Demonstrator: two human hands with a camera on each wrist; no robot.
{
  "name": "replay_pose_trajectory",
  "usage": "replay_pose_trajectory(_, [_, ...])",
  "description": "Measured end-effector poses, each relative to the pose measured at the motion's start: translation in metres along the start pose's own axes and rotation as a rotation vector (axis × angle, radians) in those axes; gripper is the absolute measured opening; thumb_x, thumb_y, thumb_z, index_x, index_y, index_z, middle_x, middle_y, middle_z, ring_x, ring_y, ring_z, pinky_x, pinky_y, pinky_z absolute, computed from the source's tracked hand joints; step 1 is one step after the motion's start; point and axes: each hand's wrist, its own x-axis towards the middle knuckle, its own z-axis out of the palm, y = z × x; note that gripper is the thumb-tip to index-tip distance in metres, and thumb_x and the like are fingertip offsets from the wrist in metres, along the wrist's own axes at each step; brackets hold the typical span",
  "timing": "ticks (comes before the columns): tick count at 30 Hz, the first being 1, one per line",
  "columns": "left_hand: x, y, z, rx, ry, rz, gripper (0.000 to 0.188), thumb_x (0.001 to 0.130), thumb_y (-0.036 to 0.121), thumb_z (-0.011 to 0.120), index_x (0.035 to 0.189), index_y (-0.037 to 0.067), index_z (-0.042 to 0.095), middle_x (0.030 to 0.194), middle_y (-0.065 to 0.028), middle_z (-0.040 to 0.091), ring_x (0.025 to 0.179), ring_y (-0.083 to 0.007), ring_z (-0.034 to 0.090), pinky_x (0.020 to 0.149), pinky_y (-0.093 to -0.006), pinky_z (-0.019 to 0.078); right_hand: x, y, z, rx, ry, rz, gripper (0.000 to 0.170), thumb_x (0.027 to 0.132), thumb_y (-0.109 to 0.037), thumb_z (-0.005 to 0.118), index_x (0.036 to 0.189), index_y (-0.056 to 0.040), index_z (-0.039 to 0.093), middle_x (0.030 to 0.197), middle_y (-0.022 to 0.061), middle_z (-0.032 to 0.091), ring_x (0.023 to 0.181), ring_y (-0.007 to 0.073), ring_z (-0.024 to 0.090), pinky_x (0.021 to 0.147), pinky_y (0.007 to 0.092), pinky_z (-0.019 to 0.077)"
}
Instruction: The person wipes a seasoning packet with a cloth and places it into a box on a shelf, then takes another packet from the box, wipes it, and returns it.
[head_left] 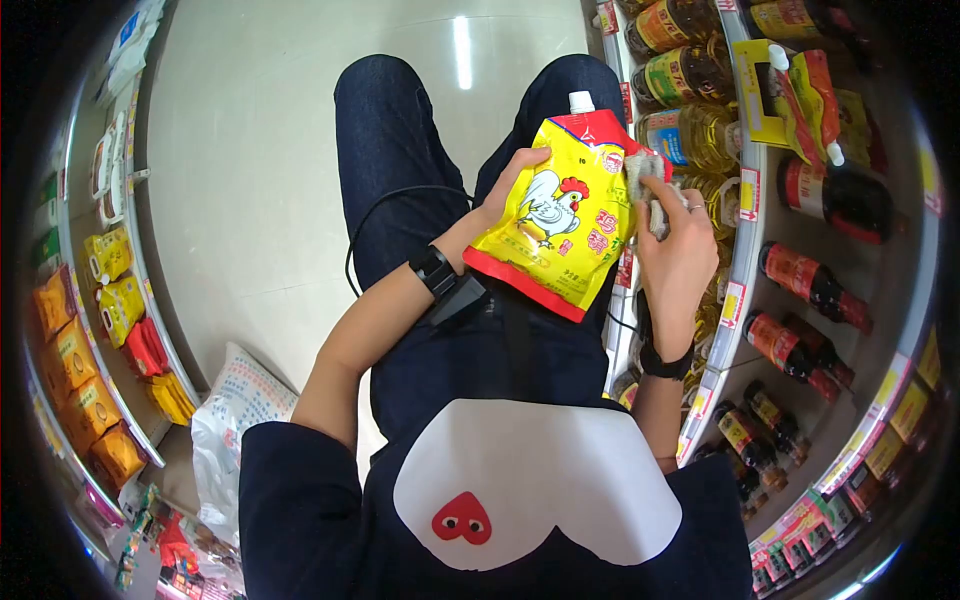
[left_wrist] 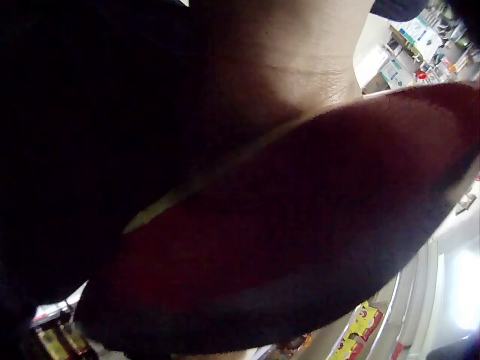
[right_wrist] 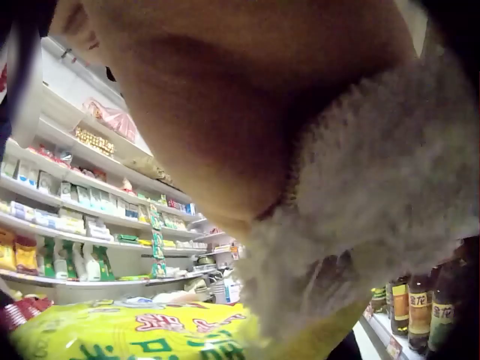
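A yellow and red spouted pouch [head_left: 560, 215] with a chicken printed on it and a white cap is held over the person's lap in the head view. My left hand [head_left: 508, 188] grips its left edge, thumb on the front and the other fingers hidden behind. At the pouch's upper right edge, my right hand [head_left: 682, 245] holds a grey fluffy cloth [head_left: 650, 185] with bent fingers. That cloth [right_wrist: 375, 187] looms large beside the pouch [right_wrist: 112, 330] in the right wrist view. A dark red, shadowed surface [left_wrist: 285, 210] fills most of the left wrist view.
Shelves of oil bottles [head_left: 690, 135] and dark sauce bottles [head_left: 800, 265] stand close on the right. More spouted pouches [head_left: 815, 100] sit at the upper right. Packaged goods [head_left: 75, 370] line the left shelf, with a white plastic bag [head_left: 235, 420] near the left elbow. A black cable [head_left: 365, 225] crosses the legs.
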Motion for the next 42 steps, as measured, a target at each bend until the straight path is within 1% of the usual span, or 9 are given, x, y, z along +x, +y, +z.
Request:
replay_pose_trajectory(10, [0.003, -0.006, 0.0, -0.069, -0.052, 0.032, 0.062, 0.09, 0.051, 0.049, 0.126, 0.001, 0.056, 0.11, -0.0148, 0.069, 0.087, -0.0235, 0.071, 0.078, -0.0348, 0.0583, -0.005, -0.019, -0.021, 0.752, -0.397, -0.31, 0.031, 0.076, -0.008, 0.072, 0.106, -0.0077, 0.064, 0.097, 0.0157, 0.061, 0.091, 0.0352, 0.063, 0.081, 0.0394, 0.0493])
replay_pose_trajectory(13, [0.003, -0.004, 0.003, -0.08, -0.072, 0.042, 0.062, 0.091, 0.052, 0.048, 0.126, 0.001, 0.056, 0.111, -0.0148, 0.069, 0.087, -0.0238, 0.071, 0.078, -0.0346, 0.0582, -0.003, -0.012, -0.021, 0.726, -0.417, -0.212, 0.033, 0.075, -0.006, 0.072, 0.107, -0.0065, 0.063, 0.099, 0.0158, 0.062, 0.093, 0.0354, 0.062, 0.083, 0.0391, 0.0488])
replay_pose_trajectory(17, [0.002, -0.002, 0.003, -0.01, 0.018, 0.02, 0.061, 0.089, 0.051, 0.052, 0.123, 0.0, 0.057, 0.109, -0.0147, 0.07, 0.086, -0.0236, 0.072, 0.078, -0.0332, 0.0583, 0.002, 0.006, -0.011, 0.46, -0.102, -0.065, 0.034, 0.076, -0.005, 0.07, 0.11, -0.0045, 0.063, 0.103, 0.0172, 0.063, 0.096, 0.0358, 0.063, 0.086, 0.0395, 0.0487])
replay_pose_trajectory(21, [-0.002, -0.001, 0.006, -0.036, -0.019, -0.002, 0.061, 0.089, 0.05, 0.053, 0.122, 0.0, 0.057, 0.108, -0.015, 0.07, 0.085, -0.0232, 0.072, 0.078, -0.033, 0.0583, 0.002, -0.005, -0.018, 0.539, 0.032, -0.054, 0.05, 0.075, -0.005, 0.071, 0.124, -0.0044, 0.057, 0.111, 0.0172, 0.056, 0.105, 0.0335, 0.058, 0.092, 0.0395, 0.0458])
replay_pose_trajectory(26, [0.009, -0.007, -0.008, -0.005, -0.028, 0.073, 0.058, 0.089, 0.051, 0.052, 0.123, 0.003, 0.058, 0.105, -0.0132, 0.07, 0.083, -0.0212, 0.071, 0.077, -0.0319, 0.0575, -0.008, -0.021, -0.009, 0.807, -0.236, -0.109, 0.072, 0.068, 0.002, 0.065, 0.138, -0.0042, 0.047, 0.12, 0.0181, 0.049, 0.112, 0.0353, 0.052, 0.099, 0.0386, 0.0418])
replay_pose_trajectory(32, [0.008, -0.007, -0.007, -0.06, -0.039, 0.07, 0.056, 0.09, 0.049, 0.052, 0.124, 0.004, 0.057, 0.106, -0.0115, 0.069, 0.085, -0.02, 0.069, 0.078, -0.0311, 0.0562, -0.007, -0.022, -0.024, 0.699, -0.539, -0.222, 0.057, 0.069, -0.003, 0.069, 0.125, -0.0021, 0.057, 0.109, 0.0179, 0.056, 0.103, 0.035, 0.058, 0.089, 0.0379, 0.0457])
replay_pose_trajectory(34, [0.008, -0.008, -0.007, -0.052, -0.037, 0.066, 0.056, 0.09, 0.048, 0.053, 0.123, 0.003, 0.058, 0.106, -0.0118, 0.069, 0.086, -0.0203, 0.069, 0.079, -0.0317, 0.0561, -0.009, -0.019, -0.022, 0.879, -0.674, -0.245, 0.041, 0.068, -0.008, 0.074, 0.107, -0.0013, 0.065, 0.101, 0.0154, 0.06, 0.097, 0.0328, 0.059, 0.084, 0.0374, 0.0471])
replay_pose_trajectory(39, [-0.001, -0.003, 0.014, -0.056, 0.032, 0.1, 0.056, 0.09, 0.048, 0.052, 0.121, 0.002, 0.059, 0.104, -0.0131, 0.07, 0.081, -0.0197, 0.07, 0.074, -0.0309, 0.0577, -0.014, -0.022, -0.008, 0.675, -0.451, -0.21, 0.031, 0.067, -0.012, 0.077, 0.094, -0.0018, 0.066, 0.101, 0.0137, 0.059, 0.093, 0.031, 0.059, 0.082, 0.0373, 0.0475])
replay_pose_trajectory(42, [0.013, -0.004, -0.02, 0.004, -0.112, 0.059, 0.057, 0.09, 0.049, 0.052, 0.122, 0.001, 0.057, 0.107, -0.0145, 0.07, 0.081, -0.0211, 0.071, 0.075, -0.0312, 0.0583, -0.008, -0.015, -0.001, 0.514, -0.074, -0.15, 0.027, 0.071, -0.011, 0.076, 0.093, -0.0011, 0.064, 0.11, 0.0172, 0.057, 0.098, 0.0371, 0.058, 0.083, 0.0393, 0.0477])
